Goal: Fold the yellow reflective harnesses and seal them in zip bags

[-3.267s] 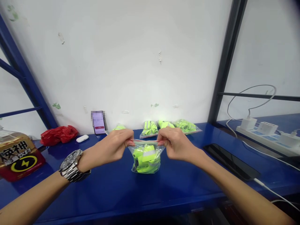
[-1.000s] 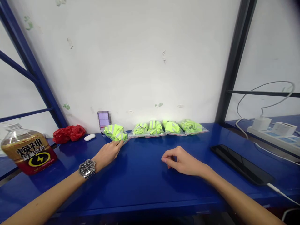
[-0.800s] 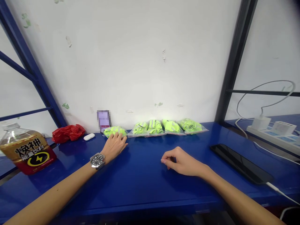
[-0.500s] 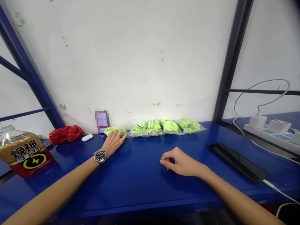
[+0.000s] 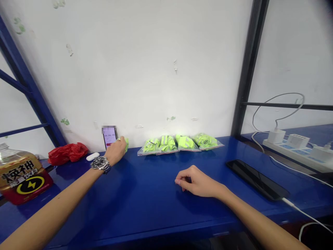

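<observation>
Yellow-green bundle (image 5: pixel 127 144) | half-hidden behind left hand (image 5: pixel 116 151), fingers curled round it | right hand (image 5: pixel 195 181): fingers curled, tips meeting, empty

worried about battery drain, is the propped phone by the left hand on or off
On: the phone by the left hand has its front lit purple, with dark digits showing.
</observation>
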Available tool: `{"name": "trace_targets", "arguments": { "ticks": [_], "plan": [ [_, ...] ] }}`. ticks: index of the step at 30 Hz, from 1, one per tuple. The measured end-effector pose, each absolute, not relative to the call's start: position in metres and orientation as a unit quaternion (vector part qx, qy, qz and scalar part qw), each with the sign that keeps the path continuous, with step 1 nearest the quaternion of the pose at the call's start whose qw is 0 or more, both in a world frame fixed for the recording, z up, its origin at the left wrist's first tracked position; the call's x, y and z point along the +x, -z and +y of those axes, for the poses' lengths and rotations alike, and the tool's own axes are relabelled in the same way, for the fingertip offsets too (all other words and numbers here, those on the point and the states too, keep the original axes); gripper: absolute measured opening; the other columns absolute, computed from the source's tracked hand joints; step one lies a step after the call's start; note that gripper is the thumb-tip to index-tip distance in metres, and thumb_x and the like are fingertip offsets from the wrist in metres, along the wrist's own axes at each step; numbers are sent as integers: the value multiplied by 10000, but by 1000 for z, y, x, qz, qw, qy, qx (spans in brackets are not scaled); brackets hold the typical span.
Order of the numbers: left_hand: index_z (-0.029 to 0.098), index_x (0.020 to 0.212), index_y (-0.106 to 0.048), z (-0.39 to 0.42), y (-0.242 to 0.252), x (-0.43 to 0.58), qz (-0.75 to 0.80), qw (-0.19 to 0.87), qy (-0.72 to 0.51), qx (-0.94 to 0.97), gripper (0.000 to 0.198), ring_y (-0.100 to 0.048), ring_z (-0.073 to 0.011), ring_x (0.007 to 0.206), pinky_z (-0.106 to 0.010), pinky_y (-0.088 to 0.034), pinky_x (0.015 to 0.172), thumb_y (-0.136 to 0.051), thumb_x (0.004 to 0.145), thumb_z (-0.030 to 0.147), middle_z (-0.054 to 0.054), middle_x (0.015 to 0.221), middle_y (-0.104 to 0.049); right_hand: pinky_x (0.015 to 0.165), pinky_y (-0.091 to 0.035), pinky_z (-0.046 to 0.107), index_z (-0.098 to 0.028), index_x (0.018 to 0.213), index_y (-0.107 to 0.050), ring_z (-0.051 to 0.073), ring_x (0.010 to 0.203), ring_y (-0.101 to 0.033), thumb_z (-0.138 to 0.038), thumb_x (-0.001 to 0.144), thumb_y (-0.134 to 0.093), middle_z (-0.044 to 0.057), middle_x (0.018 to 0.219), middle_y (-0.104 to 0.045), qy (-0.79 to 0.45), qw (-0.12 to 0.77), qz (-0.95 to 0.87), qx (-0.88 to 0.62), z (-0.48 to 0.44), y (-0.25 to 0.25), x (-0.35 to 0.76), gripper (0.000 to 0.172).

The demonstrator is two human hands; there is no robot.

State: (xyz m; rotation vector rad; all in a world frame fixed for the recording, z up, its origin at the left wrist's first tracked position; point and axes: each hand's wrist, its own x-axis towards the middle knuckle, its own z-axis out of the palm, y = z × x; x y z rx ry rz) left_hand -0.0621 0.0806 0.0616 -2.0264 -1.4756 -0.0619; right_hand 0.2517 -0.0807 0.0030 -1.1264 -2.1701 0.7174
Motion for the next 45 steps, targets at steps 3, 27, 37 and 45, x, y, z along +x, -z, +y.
{"name": "trace_targets", "arguments": {
  "ticks": [3,27,37,45],
  "plan": [
    [87,1021,-406,60,-90,-67,-569,312,140,-748,191,-621,-244,598,-288,-404,532,-271,929,185,-84,675,-586,503,-388,221,-153,809,-676,120,530,-542,-365,906,-474,38,651,-673,-283,315,-805,-417,-81,-6,247,309],
    [185,824,-499,-66,-65,17,-323,-148,177,-918,192,-486,-119,575,-236,-335,518,-414,927,323,1,692,-581,487,-464,222,-152,747,-559,151,527,-656,-545,895,-448,15,624,-606,-390,506,-655,-404,-89,-3,190,434],
    [167,790,-542,-60,-66,14,-348,-331,170,-861,229,-542,-103,493,-209,-407,514,-482,893,362,28,553,-585,494,-456,237,-160,740,-526,105,464,-573,-535,854,-536,-11,622,-581,-478,542,-616,-314,-85,1,185,392],
    [188,805,-464,-69,-56,13,-312,-20,133,-940,184,-492,-123,554,-255,-319,511,-355,930,268,-10,707,-566,460,-397,213,-162,726,-550,82,447,-510,-420,873,-511,-18,604,-558,-448,484,-670,-340,-89,-7,185,298]
  ]
}}
